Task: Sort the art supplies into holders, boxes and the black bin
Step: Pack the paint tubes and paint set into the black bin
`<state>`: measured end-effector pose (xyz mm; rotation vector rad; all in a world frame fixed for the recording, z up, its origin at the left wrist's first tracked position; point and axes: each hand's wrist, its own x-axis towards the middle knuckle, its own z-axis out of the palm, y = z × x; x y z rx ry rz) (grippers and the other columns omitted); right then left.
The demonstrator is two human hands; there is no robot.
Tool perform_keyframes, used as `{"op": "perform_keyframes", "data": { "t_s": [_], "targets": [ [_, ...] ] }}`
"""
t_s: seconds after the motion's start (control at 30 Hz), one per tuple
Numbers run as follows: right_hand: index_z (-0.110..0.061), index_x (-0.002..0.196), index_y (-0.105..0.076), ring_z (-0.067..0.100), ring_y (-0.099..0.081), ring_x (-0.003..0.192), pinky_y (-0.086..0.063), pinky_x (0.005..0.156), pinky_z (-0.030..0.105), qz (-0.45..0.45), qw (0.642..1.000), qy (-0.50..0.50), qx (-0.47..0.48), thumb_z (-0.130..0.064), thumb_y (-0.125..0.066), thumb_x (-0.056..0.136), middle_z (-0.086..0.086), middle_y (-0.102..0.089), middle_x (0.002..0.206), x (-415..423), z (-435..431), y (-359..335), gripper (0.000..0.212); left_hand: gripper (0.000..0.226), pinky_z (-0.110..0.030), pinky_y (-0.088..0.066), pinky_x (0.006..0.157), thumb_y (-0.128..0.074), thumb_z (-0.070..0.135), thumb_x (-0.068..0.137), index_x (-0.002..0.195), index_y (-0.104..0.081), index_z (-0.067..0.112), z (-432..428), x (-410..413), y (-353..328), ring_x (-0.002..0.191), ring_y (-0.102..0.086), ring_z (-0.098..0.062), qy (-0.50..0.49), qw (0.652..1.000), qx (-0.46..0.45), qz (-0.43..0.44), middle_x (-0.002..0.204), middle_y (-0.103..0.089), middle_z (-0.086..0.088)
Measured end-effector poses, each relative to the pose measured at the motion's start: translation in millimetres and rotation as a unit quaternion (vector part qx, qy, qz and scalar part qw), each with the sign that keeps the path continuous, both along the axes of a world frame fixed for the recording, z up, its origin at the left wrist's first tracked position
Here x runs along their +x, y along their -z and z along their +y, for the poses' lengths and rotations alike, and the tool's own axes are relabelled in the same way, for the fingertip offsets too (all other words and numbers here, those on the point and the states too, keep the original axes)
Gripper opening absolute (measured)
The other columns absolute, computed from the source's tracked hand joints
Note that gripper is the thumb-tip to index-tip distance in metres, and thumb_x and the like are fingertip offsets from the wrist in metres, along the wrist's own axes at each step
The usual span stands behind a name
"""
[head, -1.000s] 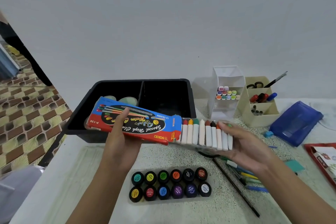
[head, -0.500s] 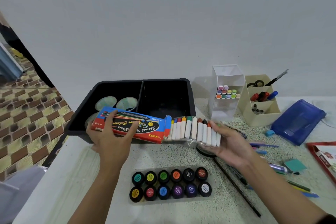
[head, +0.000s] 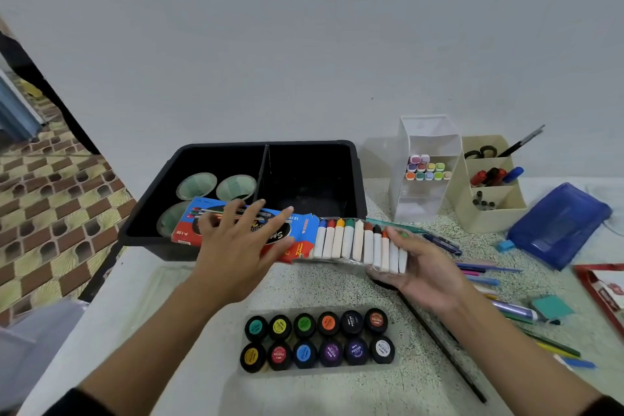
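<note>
Your left hand (head: 236, 248) rests flat, fingers straight, on the watercolour box (head: 199, 224) at the black bin's (head: 270, 144) front rim, eleven o'clock. Your right hand (head: 423, 275) pinches its half-out tube tray (head: 354, 245). Pens (head: 486, 269) at three o'clock and poster paints (head: 317, 338) look unsorted.

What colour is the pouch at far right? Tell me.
Blue; the pouch shows best in the head view.

Brown patterned floor tiles (head: 50, 213) lie left of the pale wall (head: 304, 44)

The bin (head: 359, 186) stands far centre, three rolls (head: 197, 184) in its left compartment. Right of it: marker holder (head: 425, 192), pen holder (head: 489, 213), pouch (head: 557, 226). Box (head: 305, 228) and tubes (head: 351, 243) are between bin and near paint pots (head: 317, 338); pens (head: 486, 268) right.
</note>
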<state>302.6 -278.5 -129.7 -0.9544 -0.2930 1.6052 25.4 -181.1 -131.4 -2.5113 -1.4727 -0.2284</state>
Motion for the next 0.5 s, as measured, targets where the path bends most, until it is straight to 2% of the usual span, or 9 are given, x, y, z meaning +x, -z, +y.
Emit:
{"op": "perform_keyframes", "data": {
  "t_s": [0.1,0.2,0.3,0.4,0.5],
  "targets": [
    [-0.006,0.116,-0.056,0.036,-0.074,0.089,-0.061,0.061,0.041,0.002,1.0,0.001,-0.004,-0.011,-0.061,0.088,0.022,-0.074,0.099,0,2,0,0.029,0.071,-0.059,-0.029,0.101,-0.003,0.08,0.093,0.156,-0.016,0.05,10,-1,0,0.136,-0.042,-0.03,0.05,0.998,-0.02,0.036,0.146,-0.05,-0.009],
    [-0.006,0.12,-0.056,0.039,-0.072,0.095,-0.061,0.063,0.042,-0.002,1.0,0.005,-0.008,-0.011,-0.062,0.089,0.027,-0.07,0.113,2,4,3,0.032,0.077,-0.061,-0.029,0.104,-0.008,0.087,0.089,0.157,-0.008,0.05,21,-4,-1,0.135,-0.043,-0.029,0.09,0.994,-0.033,0.052,0.143,-0.047,-0.008],
    [-0.005,0.129,-0.054,0.041,-0.069,0.103,-0.061,0.064,0.042,-0.012,1.0,0.012,-0.015,-0.011,-0.063,0.088,0.029,-0.064,0.127,4,4,6,0.041,0.092,-0.064,-0.03,0.104,-0.018,0.095,0.08,0.158,-0.013,0.045,27,-5,-1,0.13,-0.046,-0.029,0.123,0.99,-0.03,0.068,0.14,-0.049,-0.007],
    [-0.004,0.137,-0.049,0.04,-0.07,0.1,-0.061,0.065,0.041,-0.007,1.0,0.006,-0.017,-0.011,-0.061,0.092,0.027,-0.066,0.12,4,3,10,0.047,0.101,-0.062,-0.028,0.108,-0.024,0.101,0.071,0.155,-0.02,0.044,32,-5,-3,0.127,-0.048,-0.027,0.134,0.988,-0.048,0.058,0.138,-0.049,-0.003],
    [-0.005,0.127,-0.054,0.038,-0.072,0.095,-0.061,0.063,0.042,0.004,1.0,0.004,-0.006,-0.011,-0.061,0.09,0.025,-0.07,0.111,4,1,8,0.038,0.102,-0.049,-0.027,0.112,-0.03,0.102,0.069,0.153,-0.026,0.043,34,-5,-8,0.124,-0.046,-0.019,0.142,0.986,-0.085,-0.001,0.135,-0.046,0.004]
  ]
}}
